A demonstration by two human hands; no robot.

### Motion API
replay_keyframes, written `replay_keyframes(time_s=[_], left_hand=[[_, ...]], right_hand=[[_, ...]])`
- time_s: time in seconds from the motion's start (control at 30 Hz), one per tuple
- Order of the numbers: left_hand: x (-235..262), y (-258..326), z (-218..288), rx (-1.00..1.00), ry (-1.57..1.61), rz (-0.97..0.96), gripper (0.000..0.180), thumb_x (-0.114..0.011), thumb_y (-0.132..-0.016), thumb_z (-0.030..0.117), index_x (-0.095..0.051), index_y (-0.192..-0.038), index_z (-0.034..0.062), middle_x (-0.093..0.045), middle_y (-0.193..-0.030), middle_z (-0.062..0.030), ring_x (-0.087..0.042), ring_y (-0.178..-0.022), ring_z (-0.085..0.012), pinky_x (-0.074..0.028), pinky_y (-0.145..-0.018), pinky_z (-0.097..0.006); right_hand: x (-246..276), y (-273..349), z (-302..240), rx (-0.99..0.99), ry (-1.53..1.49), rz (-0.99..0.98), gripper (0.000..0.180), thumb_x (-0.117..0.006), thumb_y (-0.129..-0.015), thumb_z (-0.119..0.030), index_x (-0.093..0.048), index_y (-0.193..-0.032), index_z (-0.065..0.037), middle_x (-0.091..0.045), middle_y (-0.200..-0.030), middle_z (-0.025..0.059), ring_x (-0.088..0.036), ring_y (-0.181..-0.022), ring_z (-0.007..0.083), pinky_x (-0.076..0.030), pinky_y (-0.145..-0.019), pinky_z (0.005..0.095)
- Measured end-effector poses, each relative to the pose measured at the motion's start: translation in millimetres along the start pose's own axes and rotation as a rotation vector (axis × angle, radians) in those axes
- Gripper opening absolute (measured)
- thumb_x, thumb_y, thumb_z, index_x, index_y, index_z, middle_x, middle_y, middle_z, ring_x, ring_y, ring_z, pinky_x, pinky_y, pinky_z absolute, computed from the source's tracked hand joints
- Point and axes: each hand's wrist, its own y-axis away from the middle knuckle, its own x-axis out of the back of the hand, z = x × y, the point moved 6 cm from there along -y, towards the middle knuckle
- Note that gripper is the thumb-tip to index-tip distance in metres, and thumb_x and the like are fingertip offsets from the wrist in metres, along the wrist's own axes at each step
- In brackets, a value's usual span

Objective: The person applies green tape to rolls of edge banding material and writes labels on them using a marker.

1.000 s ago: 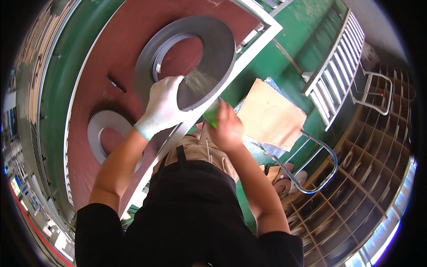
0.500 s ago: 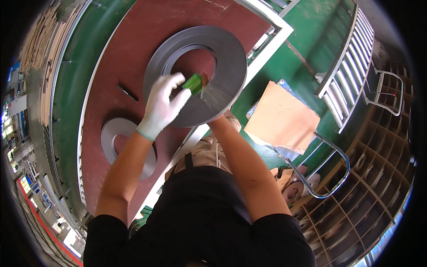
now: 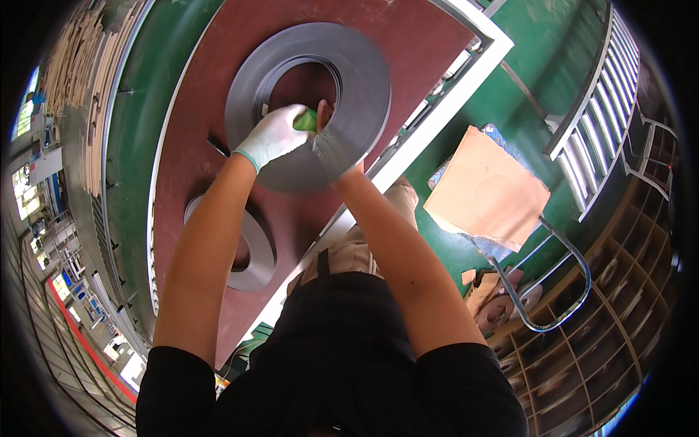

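A large, wide grey coil (image 3: 364,87) like a flat ring lies on the dark red tabletop (image 3: 426,44). My left hand (image 3: 279,135), in a white glove, is closed on a small green roll (image 3: 306,121) just over the coil's hole. Clear film (image 3: 333,151) covers the near right part of the ring. My bare right hand (image 3: 323,114) reaches under that part, and its fingers come up through the hole beside the green roll. The ring hides most of this hand. Nearer to me, a smaller grey ring (image 3: 260,251) is partly behind my left forearm.
A black pen (image 3: 217,146) lies left of the coil. Beyond the white table edge (image 3: 466,76), a brown cardboard sheet (image 3: 484,189) rests on a metal-framed seat. A slatted rack (image 3: 601,109) and compartment shelving (image 3: 582,342) stand at right. Stacked boards (image 3: 102,87) are at far left.
My left hand has brought the green roll down to the hole, close to my right fingers. More of my right fingers shows. The whole view has shifted slightly.
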Motion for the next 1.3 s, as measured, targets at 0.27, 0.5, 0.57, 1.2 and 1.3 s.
replay_keyframes(time_s=[0.27, 0.5, 0.57, 1.2, 1.3], left_hand=[[47, 38, 12, -0.005, 0.525, 0.279, 0.057, -0.082, -0.085, 0.017, -0.064, -0.135, -0.0031, -0.071, -0.125, -0.0116, -0.068, -0.111, -0.0182, -0.055, -0.099, -0.034], [11, 95, 101, -0.085, 0.61, 0.162, 0.056, -0.081, -0.081, 0.021, -0.066, -0.13, -0.0023, -0.072, -0.118, -0.0161, -0.071, -0.107, -0.0252, -0.055, -0.096, -0.038], [-14, 106, 122, -0.216, 0.421, 0.308, 0.051, -0.081, -0.081, 0.023, -0.068, -0.124, -0.0006, -0.071, -0.111, -0.0208, -0.07, -0.106, -0.0361, -0.055, -0.096, -0.043], [-60, 63, 40, -0.242, -0.491, 0.251, 0.105, -0.091, -0.068, 0.052, -0.049, -0.147, -0.0019, -0.052, -0.153, -0.0219, -0.047, -0.143, -0.0381, -0.028, -0.128, -0.053], [-46, 61, 49, -0.311, -0.454, 0.332, 0.091, -0.09, -0.069, 0.051, -0.057, -0.136, -0.0012, -0.065, -0.132, -0.0187, -0.058, -0.127, -0.0367, -0.038, -0.121, -0.049]], right_hand=[[84, 79, 49, -0.154, 0.138, -0.379, 0.085, -0.079, -0.088, -0.04, -0.046, -0.161, -0.01, -0.036, -0.169, 0.0211, -0.031, -0.159, 0.0396, -0.021, -0.13, 0.054], [156, 92, 31, -0.15, -0.383, 0.009, 0.107, -0.094, -0.073, -0.022, -0.037, -0.16, 0.002, -0.042, -0.161, 0.0299, -0.052, -0.141, 0.0478, -0.047, -0.113, 0.0544], [180, 75, -12, 0.03, -0.268, -0.016, 0.113, -0.095, -0.07, -0.022, -0.034, -0.163, -0.002, -0.042, -0.162, 0.0264, -0.055, -0.136, 0.0459, -0.049, -0.112, 0.0518], [226, 79, -28, -0.029, -0.033, -0.166, 0.084, -0.086, -0.076, -0.025, -0.054, -0.15, 0.001, -0.067, -0.131, 0.0171, -0.07, -0.114, 0.0392, -0.058, -0.103, 0.0478], [249, 89, -25, -0.015, 0.022, -0.097, 0.086, -0.089, -0.075, -0.027, -0.055, -0.149, 0.001, -0.069, -0.127, 0.0188, -0.073, -0.106, 0.0352, -0.061, -0.088, 0.0423]])
